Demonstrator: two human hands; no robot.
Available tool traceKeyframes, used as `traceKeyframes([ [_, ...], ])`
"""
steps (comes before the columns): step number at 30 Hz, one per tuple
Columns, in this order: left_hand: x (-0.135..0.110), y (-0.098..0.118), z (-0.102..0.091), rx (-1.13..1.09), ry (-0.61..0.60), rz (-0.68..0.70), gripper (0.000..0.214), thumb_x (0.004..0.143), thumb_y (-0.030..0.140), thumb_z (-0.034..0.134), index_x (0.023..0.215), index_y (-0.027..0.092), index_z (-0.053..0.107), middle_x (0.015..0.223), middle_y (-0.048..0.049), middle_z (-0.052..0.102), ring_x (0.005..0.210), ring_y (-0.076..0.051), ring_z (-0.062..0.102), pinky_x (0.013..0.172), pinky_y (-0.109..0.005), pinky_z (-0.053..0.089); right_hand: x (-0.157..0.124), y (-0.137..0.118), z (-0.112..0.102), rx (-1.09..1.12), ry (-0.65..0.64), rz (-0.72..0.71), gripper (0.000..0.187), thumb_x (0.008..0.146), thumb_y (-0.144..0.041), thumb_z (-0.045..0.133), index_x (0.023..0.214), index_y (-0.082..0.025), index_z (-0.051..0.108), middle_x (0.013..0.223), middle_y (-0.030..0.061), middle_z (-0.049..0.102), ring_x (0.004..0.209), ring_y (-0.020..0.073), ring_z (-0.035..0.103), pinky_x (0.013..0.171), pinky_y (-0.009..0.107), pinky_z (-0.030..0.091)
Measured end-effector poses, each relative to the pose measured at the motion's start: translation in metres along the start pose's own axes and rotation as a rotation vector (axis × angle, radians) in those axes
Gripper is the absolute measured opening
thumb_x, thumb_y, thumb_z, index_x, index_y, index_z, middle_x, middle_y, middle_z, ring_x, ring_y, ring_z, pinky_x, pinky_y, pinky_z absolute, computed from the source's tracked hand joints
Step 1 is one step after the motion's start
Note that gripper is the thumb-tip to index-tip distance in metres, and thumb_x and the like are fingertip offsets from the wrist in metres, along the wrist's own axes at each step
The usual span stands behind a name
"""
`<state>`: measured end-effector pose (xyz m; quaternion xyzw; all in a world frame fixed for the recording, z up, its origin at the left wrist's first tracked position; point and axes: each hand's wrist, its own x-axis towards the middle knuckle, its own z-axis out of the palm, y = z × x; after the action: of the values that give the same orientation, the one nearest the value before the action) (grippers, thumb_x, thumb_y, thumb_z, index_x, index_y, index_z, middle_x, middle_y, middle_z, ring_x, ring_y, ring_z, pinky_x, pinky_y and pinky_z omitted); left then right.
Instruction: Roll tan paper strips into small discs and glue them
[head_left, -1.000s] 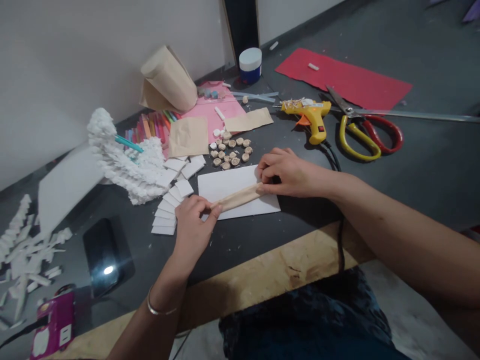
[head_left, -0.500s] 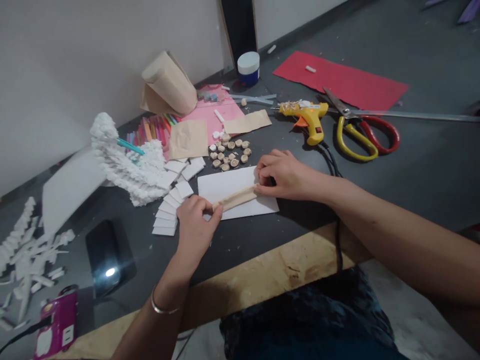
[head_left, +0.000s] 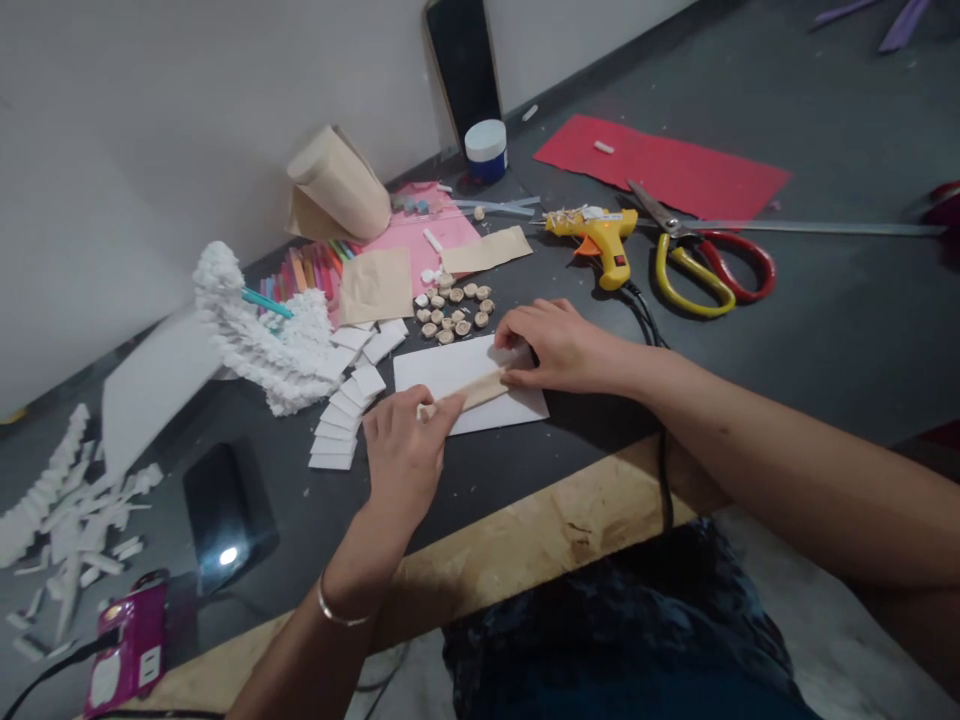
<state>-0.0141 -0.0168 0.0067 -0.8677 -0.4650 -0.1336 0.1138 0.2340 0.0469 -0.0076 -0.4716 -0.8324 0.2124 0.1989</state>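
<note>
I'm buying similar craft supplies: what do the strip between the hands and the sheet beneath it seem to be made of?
The strip looks like tan kraft paper, matte with soft creases from folding. The sheet looks like plain white card or thin foam board: matte, flat and stiff-looking. I can't tell which.

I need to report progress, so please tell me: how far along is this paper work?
Done: the ruffled white paper piece and the small tan paper rolls look made. In hand: the left hand and right hand hold a tan paper strip on a white card. Left: the white squares look unused, and the glue gun lies idle.
</note>
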Motion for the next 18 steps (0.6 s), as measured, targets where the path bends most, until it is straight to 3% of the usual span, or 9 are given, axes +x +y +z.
traceKeyframes([
  [4, 0.002, 0.002, 0.001, 0.031, -0.057, 0.100, 0.033, 0.092, 0.013, 0.050, 0.116, 0.030, 0.065, 0.109, -0.0088, 0.063, 0.101, -0.024, 0.051, 0.080, -0.038, 0.038, 0.000, 0.000, 0.000, 0.004, 0.006, -0.005, 0.030, 0.076, -0.035, 0.068, 0.099, -0.018, 0.058, 0.099, 0.0063, 0.065, 0.094, 0.0246, 0.054, 0.079, 0.033, 0.029],
  [8, 0.002, 0.002, 0.003, -0.019, -0.157, 0.161, 0.036, 0.093, 0.012, 0.045, 0.124, 0.022, 0.060, 0.114, -0.0115, 0.064, 0.102, -0.025, 0.053, 0.081, -0.037, 0.043, 0.000, 0.003, 0.002, 0.009, 0.036, -0.039, 0.030, 0.076, -0.033, 0.068, 0.101, -0.018, 0.059, 0.096, 0.0060, 0.066, 0.093, 0.0244, 0.055, 0.080, 0.033, 0.030],
  [11, 0.001, 0.003, 0.003, -0.066, -0.196, 0.187, 0.040, 0.092, 0.008, 0.043, 0.128, 0.018, 0.057, 0.115, -0.0136, 0.064, 0.103, -0.025, 0.056, 0.083, -0.038, 0.046, 0.001, 0.001, 0.000, 0.010, 0.141, -0.112, 0.019, 0.081, -0.024, 0.062, 0.099, -0.018, 0.061, 0.095, 0.0065, 0.066, 0.092, 0.0230, 0.056, 0.082, 0.035, 0.030],
  [15, 0.001, 0.006, 0.003, -0.025, -0.197, 0.203, 0.037, 0.091, 0.008, 0.045, 0.124, 0.016, 0.058, 0.115, -0.0137, 0.064, 0.101, -0.026, 0.058, 0.081, -0.038, 0.048, -0.001, -0.017, 0.000, 0.037, 0.296, -0.313, 0.015, 0.090, -0.020, 0.049, 0.093, -0.019, 0.064, 0.096, 0.0079, 0.066, 0.092, 0.0215, 0.056, 0.082, 0.035, 0.036],
  [18, 0.000, 0.009, 0.003, 0.035, -0.170, 0.231, 0.026, 0.091, 0.009, 0.048, 0.111, 0.012, 0.064, 0.113, -0.0155, 0.064, 0.098, -0.026, 0.058, 0.080, -0.037, 0.049, -0.003, -0.032, 0.008, 0.048, 0.201, -0.517, 0.018, 0.093, -0.021, 0.046, 0.094, -0.018, 0.064, 0.092, 0.0074, 0.065, 0.090, 0.0197, 0.054, 0.083, 0.033, 0.041],
])
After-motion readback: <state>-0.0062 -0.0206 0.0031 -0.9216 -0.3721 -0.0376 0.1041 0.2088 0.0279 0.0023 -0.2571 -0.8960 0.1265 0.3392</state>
